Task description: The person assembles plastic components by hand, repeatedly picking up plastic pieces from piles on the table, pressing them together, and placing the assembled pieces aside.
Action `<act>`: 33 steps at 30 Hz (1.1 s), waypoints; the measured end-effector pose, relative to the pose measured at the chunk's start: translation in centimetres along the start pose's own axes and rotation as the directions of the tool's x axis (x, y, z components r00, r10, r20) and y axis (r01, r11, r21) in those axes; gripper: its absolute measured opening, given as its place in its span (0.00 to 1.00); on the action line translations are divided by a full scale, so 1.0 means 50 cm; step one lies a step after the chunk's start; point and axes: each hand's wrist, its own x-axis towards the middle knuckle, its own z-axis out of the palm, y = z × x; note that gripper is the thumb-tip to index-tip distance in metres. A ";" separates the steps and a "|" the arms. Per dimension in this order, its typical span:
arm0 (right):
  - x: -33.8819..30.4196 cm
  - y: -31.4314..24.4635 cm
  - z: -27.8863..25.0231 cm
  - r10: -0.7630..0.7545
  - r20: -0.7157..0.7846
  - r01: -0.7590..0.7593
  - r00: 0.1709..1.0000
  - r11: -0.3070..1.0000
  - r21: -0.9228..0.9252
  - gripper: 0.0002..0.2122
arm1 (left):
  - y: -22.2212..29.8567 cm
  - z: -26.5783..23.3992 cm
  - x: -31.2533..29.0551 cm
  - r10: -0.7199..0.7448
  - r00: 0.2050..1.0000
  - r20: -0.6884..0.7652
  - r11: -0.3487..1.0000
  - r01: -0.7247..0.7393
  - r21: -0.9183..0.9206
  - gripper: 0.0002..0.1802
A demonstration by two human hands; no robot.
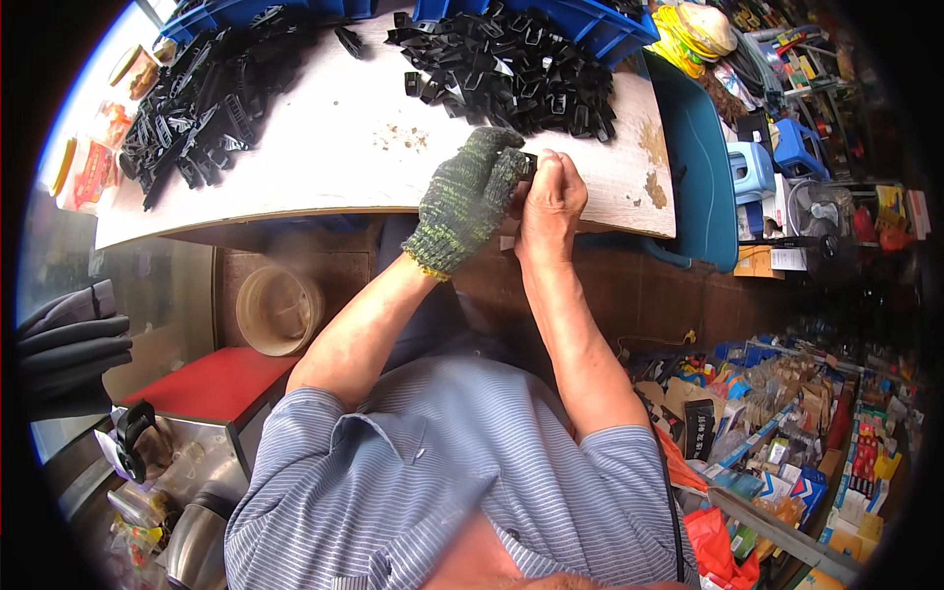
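Observation:
My left hand, in a green and black knitted glove, is closed around a small black plastic part near the table's front edge. My bare right hand presses against the same part from the other side, its fingers curled and thumb up. Most of the part is hidden between the two hands. Just beyond them lies a heap of black plastic pieces, boxy and loop-shaped. Farther left, a second heap holds longer, slotted black pieces.
Blue crates line the table's far edge. A teal bin stands against its right end. Below, to the left, are a round bucket and a red-topped cabinet. Packed goods fill the right side.

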 end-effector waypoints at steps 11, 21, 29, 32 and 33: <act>-0.022 -0.012 0.008 0.008 0.021 -0.009 1.000 1.000 0.015 0.13 | -0.036 -0.033 -0.006 0.108 0.994 -0.018 0.993 -0.107 0.045 0.13; 0.001 0.018 -0.028 -0.191 0.043 0.195 0.981 0.973 -0.121 0.15 | -0.003 0.024 -0.014 0.193 0.978 -0.081 0.969 -0.176 0.175 0.15; -0.006 -0.019 -0.023 0.066 0.086 -0.069 0.994 0.997 0.035 0.14 | -0.075 -0.032 0.012 0.406 0.911 -0.064 0.881 -0.372 0.293 0.15; 0.020 -0.038 -0.052 0.191 0.000 -0.188 0.982 0.966 0.176 0.14 | -0.002 -0.115 0.070 0.075 0.951 -0.300 0.971 -0.001 0.238 0.14; 0.034 -0.047 -0.065 0.224 -0.033 -0.215 0.974 0.962 0.170 0.15 | -0.007 -0.144 0.100 0.083 0.936 -0.341 0.914 0.065 0.400 0.15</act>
